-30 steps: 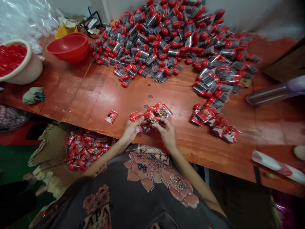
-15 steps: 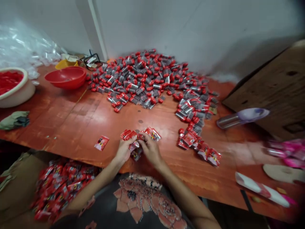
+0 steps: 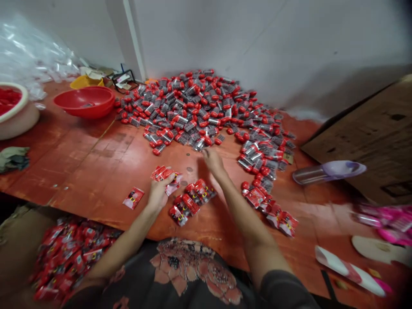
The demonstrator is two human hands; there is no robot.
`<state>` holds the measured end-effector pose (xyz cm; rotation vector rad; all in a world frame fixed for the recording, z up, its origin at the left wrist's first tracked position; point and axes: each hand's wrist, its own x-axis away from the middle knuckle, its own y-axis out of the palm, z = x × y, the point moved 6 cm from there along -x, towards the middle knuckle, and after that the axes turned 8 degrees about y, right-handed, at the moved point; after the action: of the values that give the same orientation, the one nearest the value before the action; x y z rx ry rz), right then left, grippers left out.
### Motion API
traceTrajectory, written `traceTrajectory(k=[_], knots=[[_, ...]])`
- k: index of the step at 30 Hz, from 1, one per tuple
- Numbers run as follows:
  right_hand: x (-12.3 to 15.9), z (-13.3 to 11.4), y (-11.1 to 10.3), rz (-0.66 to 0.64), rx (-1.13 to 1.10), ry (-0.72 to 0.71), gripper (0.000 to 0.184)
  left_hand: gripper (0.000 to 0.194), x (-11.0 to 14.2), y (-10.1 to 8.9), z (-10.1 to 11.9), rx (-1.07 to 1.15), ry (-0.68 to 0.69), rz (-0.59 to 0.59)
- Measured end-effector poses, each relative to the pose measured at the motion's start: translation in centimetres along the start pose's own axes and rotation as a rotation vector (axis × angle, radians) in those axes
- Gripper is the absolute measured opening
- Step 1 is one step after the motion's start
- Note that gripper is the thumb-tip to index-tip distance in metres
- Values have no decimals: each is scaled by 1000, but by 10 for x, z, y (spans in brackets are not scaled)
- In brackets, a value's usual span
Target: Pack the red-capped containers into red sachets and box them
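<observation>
Foremost in my remote view, a dark floral top (image 3: 180,270) sits at the near edge of the worktop (image 3: 96,171), with a cardboard box (image 3: 16,240) of red foil packets (image 3: 71,262) below its near-left edge. The left hand (image 3: 158,194) has its fingers (image 3: 167,180) curled around a sheaf of packets (image 3: 165,173), gripping them just above the worktop. The right hand (image 3: 214,161) reaches forward with its fingers (image 3: 209,152) pressed together, near the foot of the heap; nothing shows pinched, though I cannot tell whether they touch anything. Between the hands, a loose cluster of packets (image 3: 189,201) lies flat, and a single packet (image 3: 133,198) lies to the left. I judge the step in hand to be gathering packets; the right fingers would need to close on an item to take it up. Farther off, a curved row of packets (image 3: 268,206) lies right of centre, before a heap of red-capped clear capsules (image 3: 199,111). A red plastic bowl (image 3: 84,101) stands near the far-left corner.
</observation>
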<state>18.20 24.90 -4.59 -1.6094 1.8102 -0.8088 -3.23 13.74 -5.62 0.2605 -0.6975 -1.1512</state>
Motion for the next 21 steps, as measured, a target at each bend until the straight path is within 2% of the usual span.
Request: traceTrajectory(k=[3,5,7,11,14,17,19,21], knots=[[-35,19,16,77,53,65,46,45,-4,-2,-1,35,-5,33],[-41,25,26,110,154,51,51,41,-5,-4,-3,36,-11,43],[-36,29,32,98,233,8,47,35,-5,-7,-6,15,-39,57],[-8,44,27,15,225,-34,41,25,-1,-10,-12,-21,-107,59],[20,63,12,-29,174,-12,48,22,3,-8,-13,4,-104,33],[47,77,-6,-61,135,38,55,15,10,-3,-19,54,-165,5],[67,75,-22,10,81,71,52,9,15,1,-24,105,-233,-16],[91,60,-38,137,-43,79,47,7,20,4,-29,151,-290,-33]])
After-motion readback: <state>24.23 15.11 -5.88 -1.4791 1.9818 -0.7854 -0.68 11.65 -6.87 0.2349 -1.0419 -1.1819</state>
